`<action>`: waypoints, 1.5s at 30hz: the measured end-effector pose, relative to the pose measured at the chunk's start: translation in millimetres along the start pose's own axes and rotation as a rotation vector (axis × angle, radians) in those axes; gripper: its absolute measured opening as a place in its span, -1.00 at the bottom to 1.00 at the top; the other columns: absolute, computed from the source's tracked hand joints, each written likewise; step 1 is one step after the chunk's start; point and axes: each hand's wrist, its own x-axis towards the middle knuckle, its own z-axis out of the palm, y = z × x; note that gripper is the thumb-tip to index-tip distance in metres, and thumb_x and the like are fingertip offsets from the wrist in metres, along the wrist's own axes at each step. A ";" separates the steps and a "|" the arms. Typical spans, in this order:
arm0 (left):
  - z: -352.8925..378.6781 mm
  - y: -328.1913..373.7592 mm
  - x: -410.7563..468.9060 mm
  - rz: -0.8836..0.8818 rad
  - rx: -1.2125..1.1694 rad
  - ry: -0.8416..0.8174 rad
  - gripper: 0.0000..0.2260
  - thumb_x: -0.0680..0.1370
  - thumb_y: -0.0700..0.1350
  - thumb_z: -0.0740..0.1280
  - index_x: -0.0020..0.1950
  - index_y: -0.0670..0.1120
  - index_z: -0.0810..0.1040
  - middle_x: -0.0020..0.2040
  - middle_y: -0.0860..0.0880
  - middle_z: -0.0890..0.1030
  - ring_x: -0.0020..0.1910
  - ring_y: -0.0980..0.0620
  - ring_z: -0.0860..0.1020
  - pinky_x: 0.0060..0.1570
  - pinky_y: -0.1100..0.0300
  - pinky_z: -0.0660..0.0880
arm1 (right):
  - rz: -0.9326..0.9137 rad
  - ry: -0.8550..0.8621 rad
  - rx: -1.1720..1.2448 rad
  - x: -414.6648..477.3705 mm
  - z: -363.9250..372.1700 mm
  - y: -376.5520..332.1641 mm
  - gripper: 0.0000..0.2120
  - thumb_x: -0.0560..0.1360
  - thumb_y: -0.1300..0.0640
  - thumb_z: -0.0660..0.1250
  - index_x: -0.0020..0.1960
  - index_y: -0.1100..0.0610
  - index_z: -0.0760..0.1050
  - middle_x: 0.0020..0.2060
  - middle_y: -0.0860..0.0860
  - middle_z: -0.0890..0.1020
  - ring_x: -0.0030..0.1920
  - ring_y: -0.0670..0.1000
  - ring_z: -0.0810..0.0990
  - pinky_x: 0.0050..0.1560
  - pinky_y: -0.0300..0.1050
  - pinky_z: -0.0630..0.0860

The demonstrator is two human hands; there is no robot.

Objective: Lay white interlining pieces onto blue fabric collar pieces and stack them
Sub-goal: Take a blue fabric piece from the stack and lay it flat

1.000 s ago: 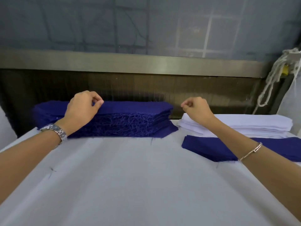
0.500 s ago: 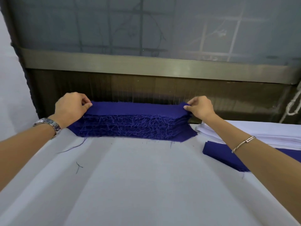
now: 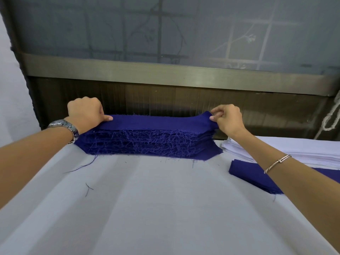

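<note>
A thick stack of frayed blue collar pieces (image 3: 147, 142) lies at the far edge of the white-covered table (image 3: 156, 208). My left hand (image 3: 85, 114) pinches the left end of the top blue piece (image 3: 158, 122). My right hand (image 3: 227, 119) pinches its right end, which is lifted slightly off the stack. A pile of white interlining pieces (image 3: 298, 153) lies to the right, partly behind my right forearm. A separate blue piece (image 3: 250, 173) lies flat in front of that pile.
A metal-framed window and dark panel (image 3: 165, 96) rise directly behind the stack. A white knotted rope (image 3: 331, 118) hangs at the far right. Loose blue threads (image 3: 88, 188) lie on the table cloth.
My right hand moved from the white pile to the right end of the blue stack and took hold of the top piece. My left hand shifted to its left end. The view turned left.
</note>
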 end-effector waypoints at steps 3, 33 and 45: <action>2.3 0.6 2.1 0.019 -0.098 -0.037 -0.70 0.52 0.15 0.40 0.02 -0.07 0.66 -0.05 -0.10 0.66 -0.01 -0.12 0.60 -0.04 0.01 0.51 | -0.014 -0.001 -0.005 1.7 -0.1 1.9 -0.72 0.54 0.29 0.42 0.24 0.26 0.60 -0.08 0.16 0.71 0.03 0.00 0.61 0.27 -0.01 0.51; 24.8 -33.8 28.3 0.411 -0.107 0.094 -0.75 0.53 -0.03 0.44 0.16 -0.09 0.63 0.20 -0.13 0.61 0.23 -0.19 0.45 0.20 -0.11 0.39 | -0.075 0.054 0.320 -2.7 -3.2 23.1 -0.92 0.59 0.24 0.36 0.05 0.10 0.58 -0.07 0.00 0.64 0.00 -0.02 0.61 0.03 -0.15 0.55; -16.6 -54.7 20.3 0.320 -0.480 0.256 -0.71 0.50 0.10 0.42 0.10 -0.06 0.66 -0.13 -0.04 0.63 -0.16 -0.02 0.56 -0.12 0.01 0.50 | -0.034 0.093 0.430 -0.6 -50.7 21.0 -0.89 0.56 0.29 0.39 -0.08 0.11 0.56 -0.25 0.00 0.61 -0.44 -0.23 0.56 -0.32 -0.39 0.53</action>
